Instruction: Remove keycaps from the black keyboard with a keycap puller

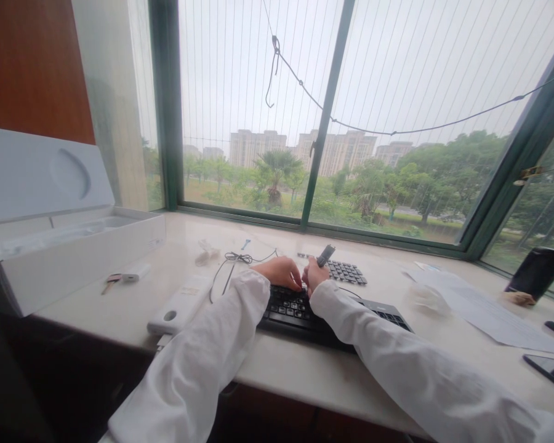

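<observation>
Windowsill desk | left hand (281,272) curled, fingers down on flat black plastic keyboard (305,307) | right hand (314,274) pinching small dark slim tool (325,255) upright above the keys

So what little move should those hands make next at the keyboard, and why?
Probably bring the small dark tool in the right hand down onto the keys. The tool is tilted up above the black keyboard, and the left hand rests on the key rows beside it, seemingly steadying the board.

Black keyboard (305,311) lies flat on the sill; small dark tool (325,255) tilted above it.
</observation>
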Demonstrator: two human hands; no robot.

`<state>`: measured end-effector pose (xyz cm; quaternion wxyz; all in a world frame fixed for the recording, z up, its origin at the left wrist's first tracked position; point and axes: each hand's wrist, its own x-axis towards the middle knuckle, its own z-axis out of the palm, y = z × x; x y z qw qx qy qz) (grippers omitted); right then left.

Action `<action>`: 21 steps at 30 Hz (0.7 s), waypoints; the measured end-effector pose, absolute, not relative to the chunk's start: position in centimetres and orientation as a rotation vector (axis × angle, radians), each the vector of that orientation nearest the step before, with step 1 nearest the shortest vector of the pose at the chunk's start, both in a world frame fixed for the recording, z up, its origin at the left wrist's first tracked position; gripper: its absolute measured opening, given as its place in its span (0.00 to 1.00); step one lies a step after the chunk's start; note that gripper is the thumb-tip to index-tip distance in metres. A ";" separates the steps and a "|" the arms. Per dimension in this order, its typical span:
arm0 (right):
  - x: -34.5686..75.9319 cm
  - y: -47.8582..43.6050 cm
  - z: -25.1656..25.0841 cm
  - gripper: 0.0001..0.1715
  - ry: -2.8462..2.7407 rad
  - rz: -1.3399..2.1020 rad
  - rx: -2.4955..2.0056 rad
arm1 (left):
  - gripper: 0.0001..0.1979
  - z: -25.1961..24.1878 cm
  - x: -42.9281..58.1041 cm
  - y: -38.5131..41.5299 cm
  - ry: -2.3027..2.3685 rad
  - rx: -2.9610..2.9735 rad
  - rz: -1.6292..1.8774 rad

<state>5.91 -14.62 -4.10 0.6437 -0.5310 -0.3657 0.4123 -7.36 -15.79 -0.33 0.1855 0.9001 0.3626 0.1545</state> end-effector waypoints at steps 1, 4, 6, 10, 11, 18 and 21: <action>5.9 -14.7 -3.9 0.18 -0.797 0.964 -1.210 | 0.11 -0.3 -7.4 -15.9 1.025 2.539 0.435; 6.0 -14.9 -3.5 0.18 -0.738 1.027 -1.190 | 0.11 -0.1 -7.3 -16.1 1.033 2.561 0.417; 6.1 -14.9 -3.3 0.17 -0.689 1.051 -1.185 | 0.11 0.0 -7.3 -16.2 1.042 2.576 0.404; 6.5 -14.8 -3.5 0.17 -0.642 1.061 -1.197 | 0.12 -0.1 -7.2 -16.2 1.046 2.585 0.392; 6.5 -14.8 -3.7 0.17 -0.665 1.046 -1.212 | 0.12 -0.2 -7.2 -16.2 1.047 2.578 0.392; 5.3 -17.3 -4.0 0.20 -1.217 0.632 -1.257 | 0.10 -0.5 -7.2 -16.0 1.032 2.554 0.442; 4.8 -18.5 -3.9 0.22 -1.365 0.510 -1.183 | 0.08 -0.4 -7.0 -16.1 0.981 2.563 0.499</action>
